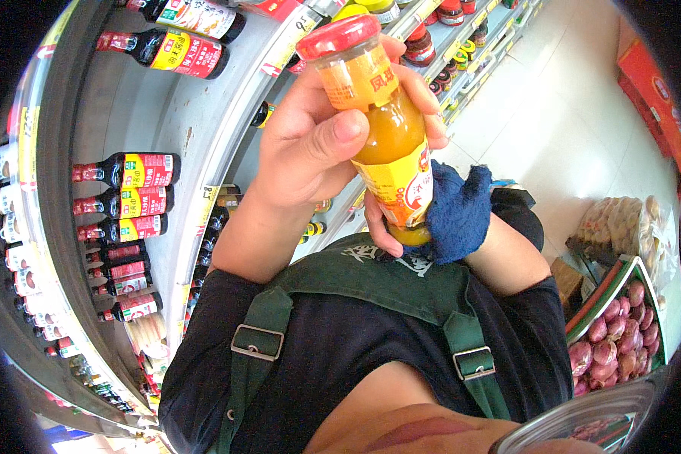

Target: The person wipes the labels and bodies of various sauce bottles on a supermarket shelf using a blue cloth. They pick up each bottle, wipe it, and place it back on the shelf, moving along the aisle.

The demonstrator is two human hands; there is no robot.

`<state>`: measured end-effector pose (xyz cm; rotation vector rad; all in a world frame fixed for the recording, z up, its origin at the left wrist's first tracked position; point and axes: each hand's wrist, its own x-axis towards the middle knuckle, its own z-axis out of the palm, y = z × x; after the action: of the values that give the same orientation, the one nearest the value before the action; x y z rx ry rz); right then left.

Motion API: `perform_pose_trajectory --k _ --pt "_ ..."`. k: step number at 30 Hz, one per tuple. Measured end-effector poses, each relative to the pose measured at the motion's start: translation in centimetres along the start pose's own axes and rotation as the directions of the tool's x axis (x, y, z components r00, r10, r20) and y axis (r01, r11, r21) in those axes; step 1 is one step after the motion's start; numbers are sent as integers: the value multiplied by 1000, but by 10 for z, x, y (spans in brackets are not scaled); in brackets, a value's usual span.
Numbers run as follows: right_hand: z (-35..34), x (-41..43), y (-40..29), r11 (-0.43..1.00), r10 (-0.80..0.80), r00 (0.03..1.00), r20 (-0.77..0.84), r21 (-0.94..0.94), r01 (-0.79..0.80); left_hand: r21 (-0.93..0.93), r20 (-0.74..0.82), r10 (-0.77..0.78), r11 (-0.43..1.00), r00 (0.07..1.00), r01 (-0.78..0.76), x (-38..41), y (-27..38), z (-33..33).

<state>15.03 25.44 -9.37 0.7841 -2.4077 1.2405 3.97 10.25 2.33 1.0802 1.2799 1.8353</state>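
A glass sauce bottle (394,127) with a red lid, an orange neck band and a yellow label is held tilted in front of my chest. Its contents are yellow-brown. My left hand (318,133) grips the neck and shoulder, thumb on the near side and fingers around the far side. Against the lower right of the bottle lies a navy blue cloth (459,213), bunched over my right hand (381,227). The right fingertips show beside the bottle's base; the cloth hides most of that hand.
Shelves (198,130) on the left carry dark soy sauce bottles (150,170). Jars with red lids (419,48) stand on farther shelves. At right are red onions (618,335) in a bin, bagged produce (618,227) and red cartons (650,96) by the tiled floor (516,108).
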Motion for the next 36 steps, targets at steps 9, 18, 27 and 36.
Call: perform_pose_trajectory --k 9,18,27,36 --pt "-2 9 0 720 117 979 165 666 -198 -48 37 -2 999 999 4 5 -1 -3" --pt "4 23 -14 288 196 937 290 896 -337 -32 4 -24 999 1000 24 3 0 -2" --pt "10 26 -29 21 278 946 164 984 -177 36 12 17 999 1000 -17 6 0 5" --pt "24 20 -20 291 418 900 127 919 -265 99 -49 58 994 997 -53 3 -4 14"
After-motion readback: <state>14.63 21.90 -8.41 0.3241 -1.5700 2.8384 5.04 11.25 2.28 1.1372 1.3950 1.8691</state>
